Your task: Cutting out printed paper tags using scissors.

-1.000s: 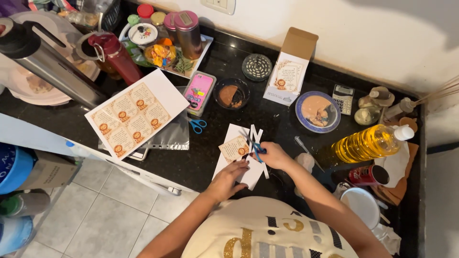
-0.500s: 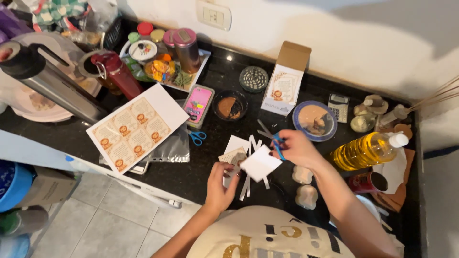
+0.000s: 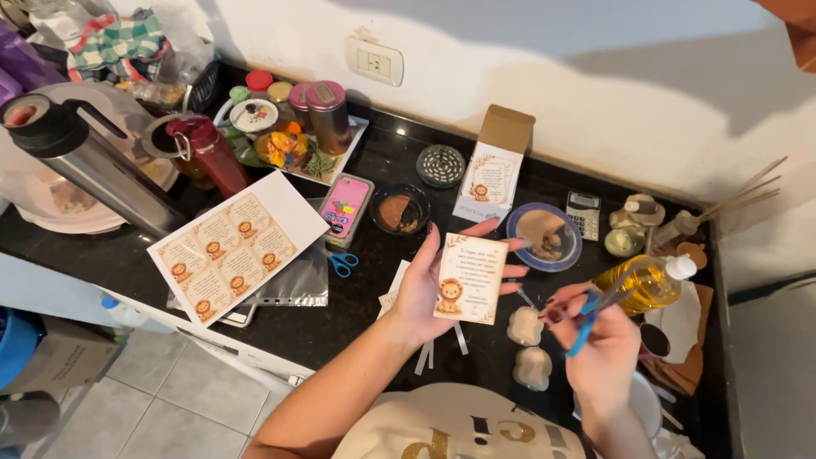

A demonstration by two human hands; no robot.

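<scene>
At upper left of the frame a steel flask point(image 3: 81, 161) and a red bottle point(image 3: 208, 149) stand on the dark table point(image 3: 357, 297), with a printed sheet point(image 3: 234, 246) of lion cards lying just right of them, one corner out past the table edge. A nudge from the left forearm could tip that sheet to the floor. Small blue scissors point(image 3: 343, 263) lie right of the sheet, below a pink case point(image 3: 346, 204).

Mid-frame, the left hand point(image 3: 425, 289) is half closed around a single cut card point(image 3: 470, 279), thumb at its top and fingers spread behind and along its right edge, lifting it clear of the table. The grip is light and only at the margins, so the card could bend or slip down onto the paper strips point(image 3: 425, 353) below it. Behind, an open box point(image 3: 495, 166) stands upright and looks easy to topple.

Toward the right, the right hand point(image 3: 599, 340) is curled shut on blue-handled scissors point(image 3: 588, 313), held above the table beside an oil bottle point(image 3: 646, 280) lying on its side. I cannot tell whether the blades are open; if so, a careless swing could nick the card or the other hand, or knock the bottle into the cup point(image 3: 650, 340) beside it.
</scene>
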